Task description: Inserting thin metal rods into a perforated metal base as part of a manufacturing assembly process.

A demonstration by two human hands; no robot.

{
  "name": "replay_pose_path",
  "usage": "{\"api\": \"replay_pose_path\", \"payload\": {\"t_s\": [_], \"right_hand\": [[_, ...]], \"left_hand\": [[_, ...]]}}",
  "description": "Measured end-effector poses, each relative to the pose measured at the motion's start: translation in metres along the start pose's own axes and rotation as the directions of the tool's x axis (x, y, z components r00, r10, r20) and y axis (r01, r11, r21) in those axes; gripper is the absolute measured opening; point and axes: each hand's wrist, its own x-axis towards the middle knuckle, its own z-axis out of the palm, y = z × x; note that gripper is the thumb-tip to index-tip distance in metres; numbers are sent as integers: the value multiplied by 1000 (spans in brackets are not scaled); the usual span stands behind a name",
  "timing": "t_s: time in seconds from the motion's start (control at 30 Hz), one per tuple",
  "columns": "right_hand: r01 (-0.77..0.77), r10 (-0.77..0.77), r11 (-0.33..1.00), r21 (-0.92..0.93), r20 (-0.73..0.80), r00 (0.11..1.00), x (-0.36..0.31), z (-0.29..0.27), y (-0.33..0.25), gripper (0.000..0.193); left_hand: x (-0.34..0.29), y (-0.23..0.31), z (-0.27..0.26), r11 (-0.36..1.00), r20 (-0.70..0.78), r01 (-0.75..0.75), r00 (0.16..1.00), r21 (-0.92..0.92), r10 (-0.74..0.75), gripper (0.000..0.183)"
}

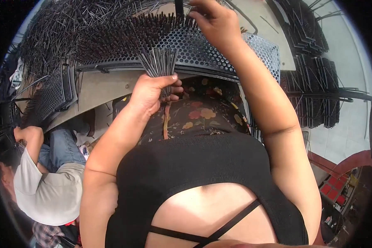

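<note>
My left hand [159,89] is closed around a bundle of thin dark rods [159,62], whose upper ends fan out above the thumb. In front of it lies a grey perforated tray [190,41] with round holes. Many short dark rods [120,39] stand upright in its left and far part, while holes at the right show bare. My right hand [219,22] is over the far edge of the tray, beside the end of the standing rods. Its fingers are curled in toward the thumb; anything between the fingertips is too small to make out.
Loose dark rods [49,37] lie heaped at the far left. Racks filled with rods [316,87] stand on the floor at the right. A person in a grey shirt [49,190] sits at the left, near another perforated tray [51,93].
</note>
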Motion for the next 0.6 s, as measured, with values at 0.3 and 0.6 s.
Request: {"api": "replay_pose_path", "payload": {"t_s": [0.3, 0.6], "right_hand": [[-50, 104, 975, -218, 247, 963, 4, 8, 12, 13], [-453, 344, 845, 283, 359, 867, -56, -2, -34, 32]], "left_hand": [[-2, 0, 0, 1000, 22, -2, 1000, -1, 2, 17], [-10, 3, 10, 998, 45, -69, 997, -7, 69, 18]]}}
